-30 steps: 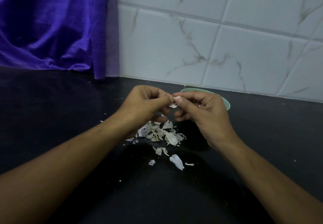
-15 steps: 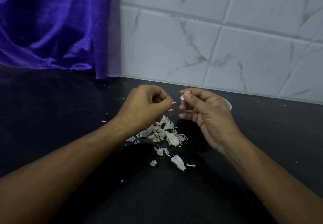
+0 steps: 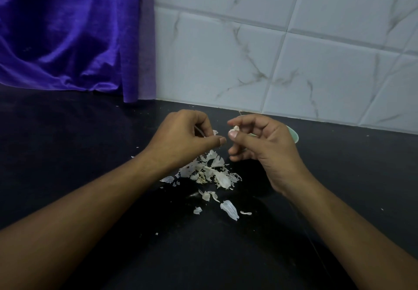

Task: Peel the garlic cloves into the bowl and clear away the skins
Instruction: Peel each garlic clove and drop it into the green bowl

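Clove (image 3: 236,128), one, in right hand (image 3: 267,147); one bowl (image 3: 294,135).

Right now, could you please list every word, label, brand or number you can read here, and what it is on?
None: no writing shows on the tiled wall, the purple curtain, the black counter, the green bowl or the garlic skins.

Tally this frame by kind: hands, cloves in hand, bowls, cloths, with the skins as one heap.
hands: 2, left hand and right hand
garlic clove: 1, pinched in right hand
bowl: 1, mostly hidden
skin heap: 1
purple cloth: 1
Total: 6
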